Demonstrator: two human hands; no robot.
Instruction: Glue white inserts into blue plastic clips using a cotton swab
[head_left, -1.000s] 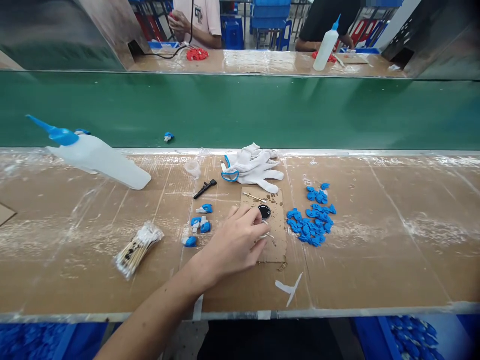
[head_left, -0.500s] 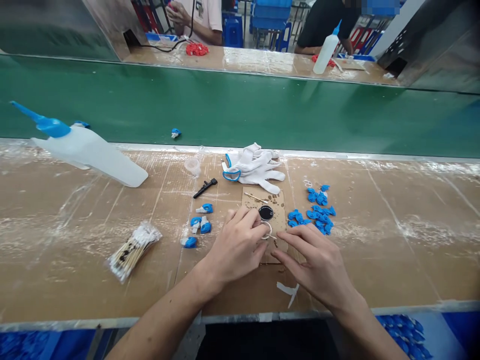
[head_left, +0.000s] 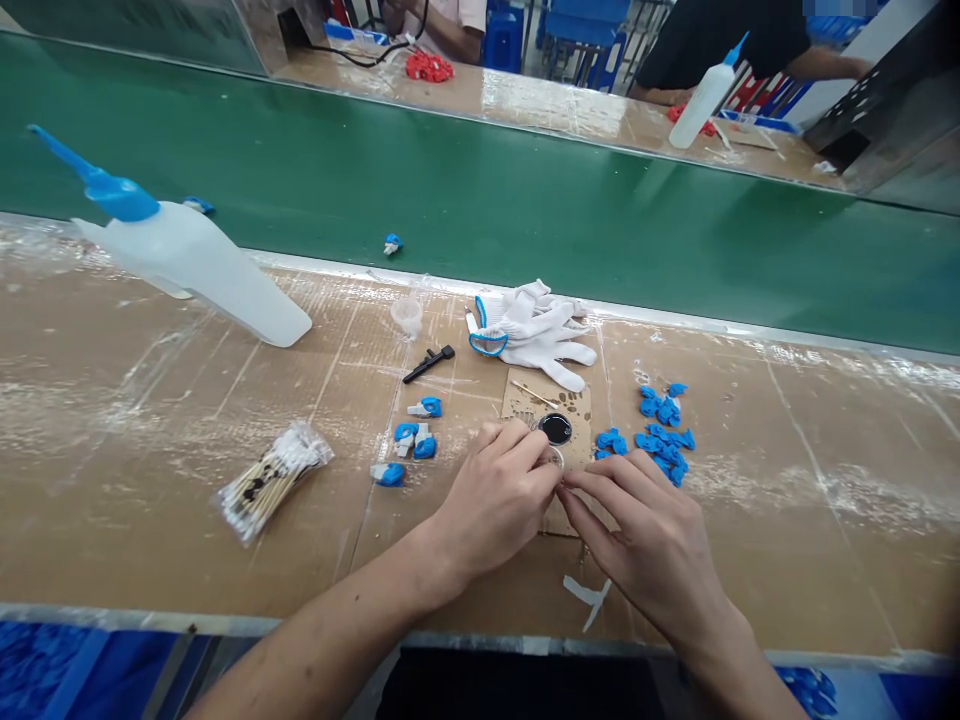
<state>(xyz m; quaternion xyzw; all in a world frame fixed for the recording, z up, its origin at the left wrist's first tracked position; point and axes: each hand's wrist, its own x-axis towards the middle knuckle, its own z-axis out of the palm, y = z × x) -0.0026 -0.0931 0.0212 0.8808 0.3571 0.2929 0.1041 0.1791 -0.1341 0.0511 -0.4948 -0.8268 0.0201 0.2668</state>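
My left hand is closed in a pinch on a thin cotton swab, mostly hidden by the fingers now. My right hand meets it from the right, its thumb and index fingertip pinched together at the swab's end. Just beyond the fingers lies a small round clear dish, partly covered by my left hand. Behind that, a round cup of black liquid stands on a stained cardboard piece. Another cotton swab lies at the cardboard's far end.
Small blue parts lie to the right; several blue-and-white pieces sit left. Around them are white gloves, a black tool, a bag of swabs and a squeeze bottle. Beyond runs a green belt; people sit opposite.
My right fingers have closed in from slightly apart to meet my left fingertips, covering the swab's end. The view has tilted and shifted, so the table appears displaced.
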